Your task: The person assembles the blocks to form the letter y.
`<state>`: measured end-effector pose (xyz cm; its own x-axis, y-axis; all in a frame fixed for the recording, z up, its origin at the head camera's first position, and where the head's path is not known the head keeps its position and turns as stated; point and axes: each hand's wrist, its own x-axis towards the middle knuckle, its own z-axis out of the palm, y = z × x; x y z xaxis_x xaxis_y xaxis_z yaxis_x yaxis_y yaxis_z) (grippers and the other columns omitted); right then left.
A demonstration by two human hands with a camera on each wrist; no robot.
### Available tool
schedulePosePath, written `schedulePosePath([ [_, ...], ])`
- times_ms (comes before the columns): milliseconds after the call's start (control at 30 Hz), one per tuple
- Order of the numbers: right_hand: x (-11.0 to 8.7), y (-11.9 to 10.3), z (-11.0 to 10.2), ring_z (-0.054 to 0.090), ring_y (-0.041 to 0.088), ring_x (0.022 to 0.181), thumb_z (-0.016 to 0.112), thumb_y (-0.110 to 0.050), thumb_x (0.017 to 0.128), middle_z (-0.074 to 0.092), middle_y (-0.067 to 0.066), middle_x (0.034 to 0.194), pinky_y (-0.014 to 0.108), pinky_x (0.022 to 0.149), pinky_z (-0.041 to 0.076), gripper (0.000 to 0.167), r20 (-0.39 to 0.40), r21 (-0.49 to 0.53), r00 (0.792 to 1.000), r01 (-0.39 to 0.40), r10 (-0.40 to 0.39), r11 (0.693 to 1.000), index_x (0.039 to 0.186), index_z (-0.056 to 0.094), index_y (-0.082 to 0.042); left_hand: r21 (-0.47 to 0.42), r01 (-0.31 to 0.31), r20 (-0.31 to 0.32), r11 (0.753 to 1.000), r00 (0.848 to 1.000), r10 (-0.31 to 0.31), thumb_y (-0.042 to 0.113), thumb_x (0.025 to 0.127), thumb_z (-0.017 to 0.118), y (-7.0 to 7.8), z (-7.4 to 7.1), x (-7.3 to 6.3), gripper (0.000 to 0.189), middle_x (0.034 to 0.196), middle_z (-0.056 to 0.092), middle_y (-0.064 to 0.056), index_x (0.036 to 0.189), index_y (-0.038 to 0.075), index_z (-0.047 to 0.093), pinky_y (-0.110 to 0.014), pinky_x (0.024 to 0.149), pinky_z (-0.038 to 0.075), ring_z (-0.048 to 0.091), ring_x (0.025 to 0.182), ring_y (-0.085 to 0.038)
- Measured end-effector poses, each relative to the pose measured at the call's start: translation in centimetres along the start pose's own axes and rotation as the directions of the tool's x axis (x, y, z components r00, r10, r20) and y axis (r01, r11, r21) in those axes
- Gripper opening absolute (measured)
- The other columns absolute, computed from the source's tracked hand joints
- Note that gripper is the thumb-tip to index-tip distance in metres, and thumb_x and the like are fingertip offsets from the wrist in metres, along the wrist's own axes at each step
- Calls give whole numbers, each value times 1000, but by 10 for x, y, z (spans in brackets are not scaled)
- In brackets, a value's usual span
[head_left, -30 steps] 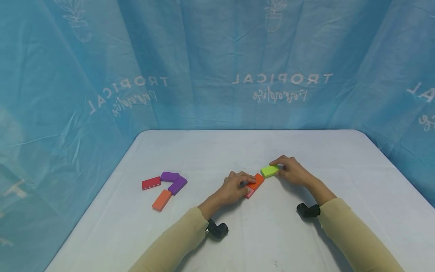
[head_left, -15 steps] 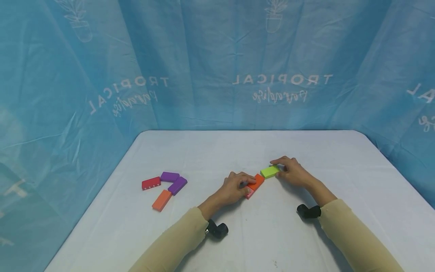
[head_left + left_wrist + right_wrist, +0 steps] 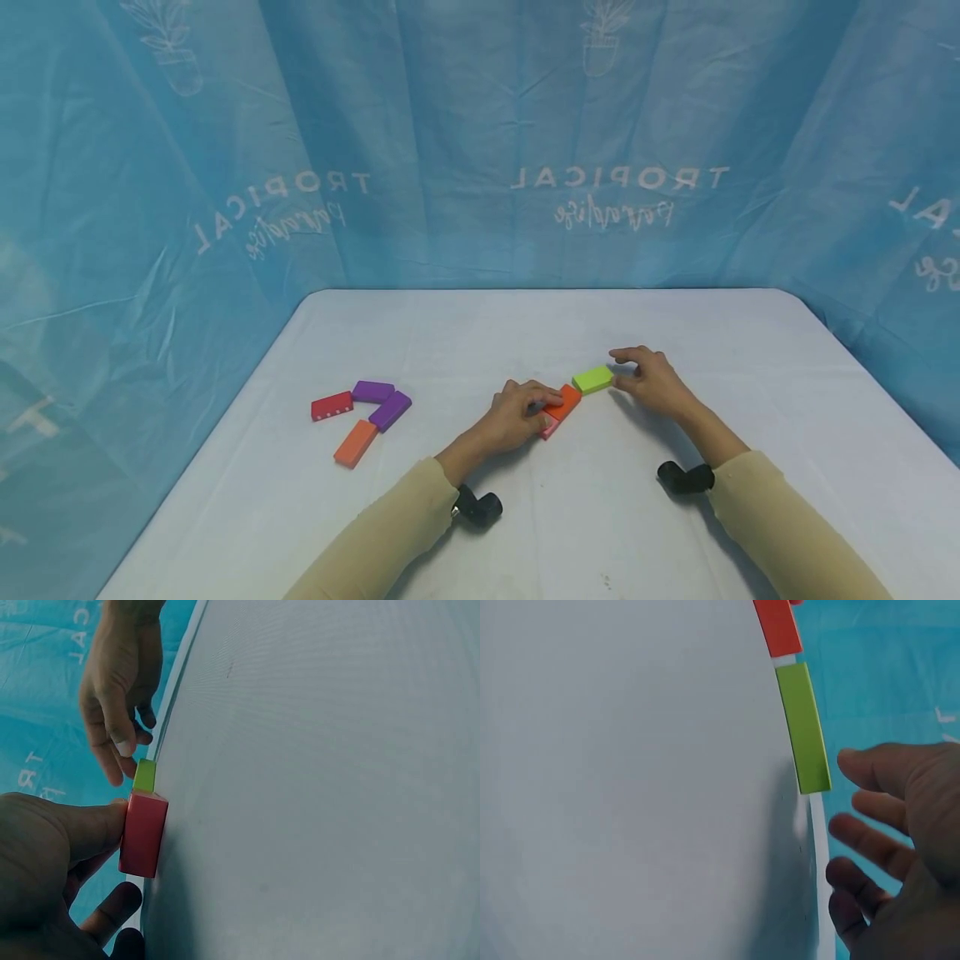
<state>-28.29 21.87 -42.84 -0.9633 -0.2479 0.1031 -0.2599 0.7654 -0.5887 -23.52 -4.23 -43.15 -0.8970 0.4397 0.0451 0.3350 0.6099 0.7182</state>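
Near the table's middle, an orange-red domino (image 3: 567,402) and a pinkish-red domino (image 3: 550,428) lie flat, end to end, in a slanting row. My left hand (image 3: 512,417) holds them, thumb at the pinkish one and fingertips on the orange-red one. Beyond the row's far end lies a lime green domino (image 3: 592,380), with a small gap showing in the right wrist view. My right hand (image 3: 654,385) is just right of it, thumb and fingers spread apart and holding nothing. In the left wrist view the pinkish-red domino (image 3: 144,836) partly hides the lime one (image 3: 145,775).
On the left of the white-covered table (image 3: 480,333) lie a red domino with white dots (image 3: 332,406), two purple dominoes (image 3: 391,411) and an orange domino (image 3: 356,443). A blue printed curtain (image 3: 450,125) hangs behind the table and at its sides.
My right hand has let go of the lime green domino and drawn back slightly to the right, its fingers opening. The left hand keeps its place on the two reddish dominoes.
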Motion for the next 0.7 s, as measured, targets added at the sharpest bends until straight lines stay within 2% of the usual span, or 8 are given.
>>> schedulePosePath([
  [167, -2, -1, 3, 50, 31, 97, 63, -20, 86, 58, 21, 122, 38, 76, 40, 48, -71, -19, 997, -36, 35, 999, 129, 54, -2, 0, -9, -6, 1000, 1000, 9, 9, 87, 63, 0, 0, -1, 30, 130, 58, 8, 115, 17, 68, -36, 91, 28, 42, 105, -16],
  [333, -5, -4, 6, 51, 33, 100, 63, -25, 87, 59, 21, 121, 42, 77, 42, 49, -103, -26, 992, -74, 71, 997, 130, 54, -3, 20, -24, -13, 1000, 1000, 24, 9, 87, 62, -1, 1, -1, 30, 129, 58, 7, 116, 16, 67, -34, 89, 29, 42, 103, -14],
  [500, -8, -7, 10, 49, 32, 99, 64, -29, 87, 59, 20, 120, 39, 75, 40, 50, -120, -14, 987, -109, 106, 994, 128, 55, -2, 11, -25, -6, 1000, 1000, 25, 9, 87, 62, 0, 0, -1, 31, 130, 59, 7, 116, 17, 67, -35, 88, 28, 43, 105, -16],
  [700, -9, -8, 16, 49, 31, 97, 66, -32, 86, 61, 19, 116, 38, 73, 38, 50, -149, -31, 982, -118, 112, 993, 126, 58, -3, 9, -23, -3, 1000, 1000, 23, 9, 87, 63, 1, 0, -1, 30, 130, 59, 8, 115, 18, 67, -34, 88, 27, 43, 106, -16],
])
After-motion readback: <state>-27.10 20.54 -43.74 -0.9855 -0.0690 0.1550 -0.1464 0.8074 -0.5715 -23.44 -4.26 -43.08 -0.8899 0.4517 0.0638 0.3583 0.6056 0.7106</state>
